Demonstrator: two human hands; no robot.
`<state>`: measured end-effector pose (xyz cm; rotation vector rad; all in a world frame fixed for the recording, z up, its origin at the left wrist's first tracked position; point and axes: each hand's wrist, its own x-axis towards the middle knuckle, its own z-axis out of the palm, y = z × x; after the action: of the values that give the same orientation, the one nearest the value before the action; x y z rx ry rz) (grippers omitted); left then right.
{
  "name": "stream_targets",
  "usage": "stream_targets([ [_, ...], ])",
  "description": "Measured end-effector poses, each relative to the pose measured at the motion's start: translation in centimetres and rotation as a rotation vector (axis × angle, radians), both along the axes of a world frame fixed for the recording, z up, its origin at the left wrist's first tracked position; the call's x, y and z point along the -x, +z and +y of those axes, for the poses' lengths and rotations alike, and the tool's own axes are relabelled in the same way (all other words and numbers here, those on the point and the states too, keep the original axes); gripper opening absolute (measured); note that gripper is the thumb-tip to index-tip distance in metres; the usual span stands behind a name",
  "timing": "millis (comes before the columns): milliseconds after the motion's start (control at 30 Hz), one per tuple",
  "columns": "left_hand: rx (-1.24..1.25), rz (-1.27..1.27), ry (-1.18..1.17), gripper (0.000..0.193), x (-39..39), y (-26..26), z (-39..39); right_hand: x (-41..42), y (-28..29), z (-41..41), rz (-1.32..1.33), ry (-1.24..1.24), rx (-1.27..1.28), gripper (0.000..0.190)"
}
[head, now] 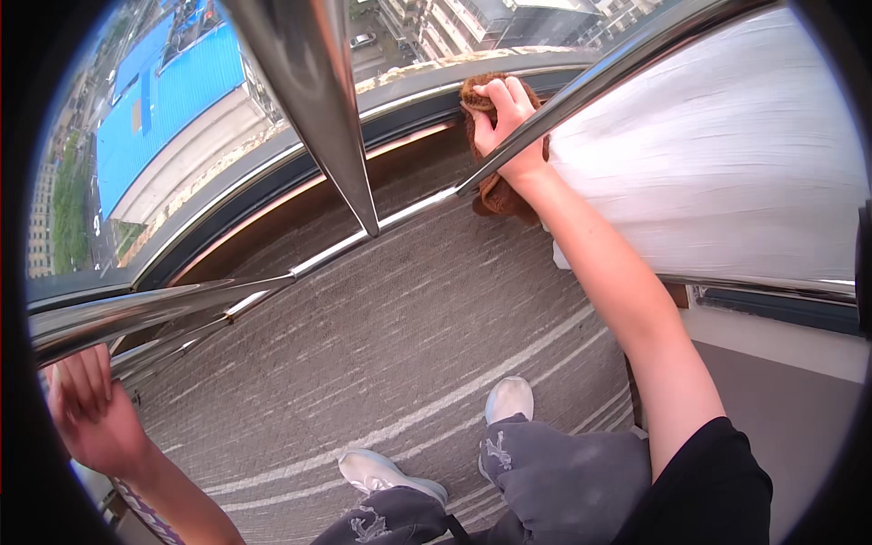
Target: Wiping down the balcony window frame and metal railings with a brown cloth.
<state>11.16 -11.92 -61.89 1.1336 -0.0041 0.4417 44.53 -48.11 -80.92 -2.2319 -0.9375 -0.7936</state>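
Observation:
My right hand [507, 119] grips a brown plush cloth [494, 194], bunched under the fingers and hanging down below the palm. It presses the cloth to the dark window frame [409, 124] at the glass, with the forearm passing beneath a slanting polished metal rail [579, 88]. At the lower left, my left hand [95, 422] has curled fingers just below another metal rail [163, 306]. That rail hides part of the fingers, so I cannot tell whether they grip anything.
A thick metal post [306, 88] rises between the rails. White sheer fabric [688, 157] hangs at the right, beside my forearm. Grey striped carpet [409, 340] lies under my shoes [511, 398]. Beyond the glass, far below, are a blue roof [184, 88] and other buildings.

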Motion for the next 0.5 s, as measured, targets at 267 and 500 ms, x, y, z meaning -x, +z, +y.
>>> stream_targets([
  [267, -0.002, -0.008, 0.119, 0.029, -0.2, -0.2, -0.2, -0.2, 1.2, 3.1, 0.042, 0.478, 0.148, 0.023],
  [500, -0.034, 0.018, 0.122, 0.027, -0.3, -0.6, -0.1, -0.7, 1.3, -0.9, 0.065, -0.075, 0.017, 0.023],
])
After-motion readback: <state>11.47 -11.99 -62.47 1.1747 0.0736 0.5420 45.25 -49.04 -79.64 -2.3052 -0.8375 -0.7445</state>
